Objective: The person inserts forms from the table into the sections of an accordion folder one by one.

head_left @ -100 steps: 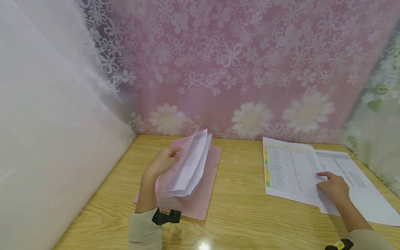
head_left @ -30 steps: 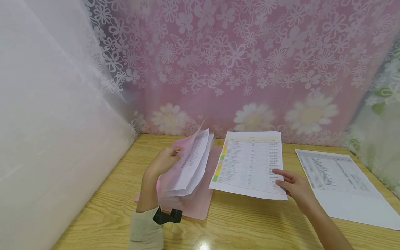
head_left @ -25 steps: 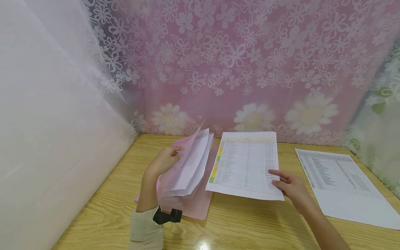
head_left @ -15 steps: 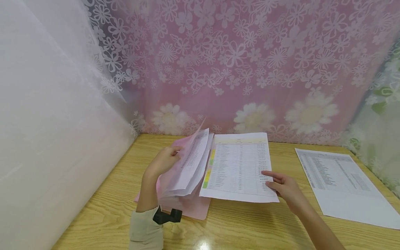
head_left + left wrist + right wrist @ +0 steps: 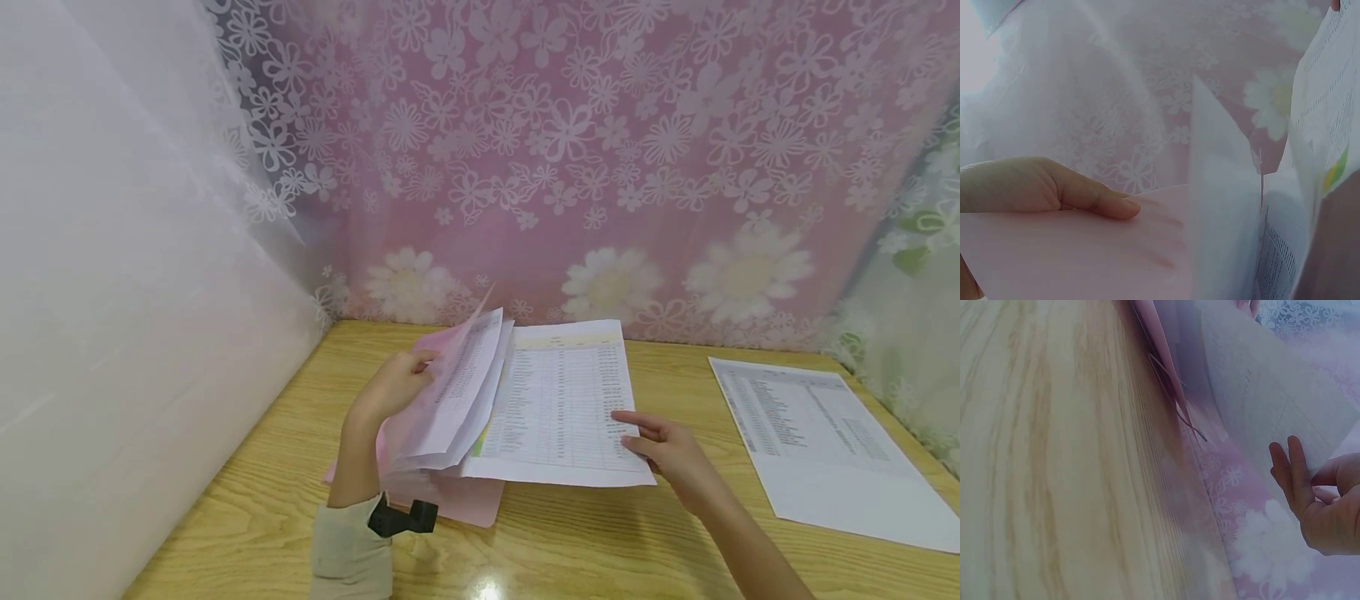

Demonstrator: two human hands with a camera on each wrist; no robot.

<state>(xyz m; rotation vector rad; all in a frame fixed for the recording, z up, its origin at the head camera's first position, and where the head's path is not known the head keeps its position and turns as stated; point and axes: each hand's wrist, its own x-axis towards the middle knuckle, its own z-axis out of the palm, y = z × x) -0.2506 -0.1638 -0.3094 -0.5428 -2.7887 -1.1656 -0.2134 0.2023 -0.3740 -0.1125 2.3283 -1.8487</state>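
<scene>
Paper (image 5: 558, 408), one sheet, reaches leftward from the right hand (image 5: 671, 457) pinching its edge; the left hand (image 5: 393, 387) pinches one folder (image 5: 467, 503) by its cover (image 5: 1085, 256); one page (image 5: 832, 450) lies farther right.

1. I now have the right hand (image 5: 667, 458) near the middle of the table (image 5: 686, 379), brought over from the far right.
2. The printed sheet (image 5: 558, 408) it pinches has come off the other page (image 5: 843, 458), whose left side is now uncovered.
3. I see table between those two sheets, where they overlapped earlier.
4. The printed sheet's left edge has slid behind the raised pages (image 5: 468, 396), over the pink folder (image 5: 465, 500).
5. From the head view, its coloured strip (image 5: 479, 442) has shrunk to mostly green.
</scene>
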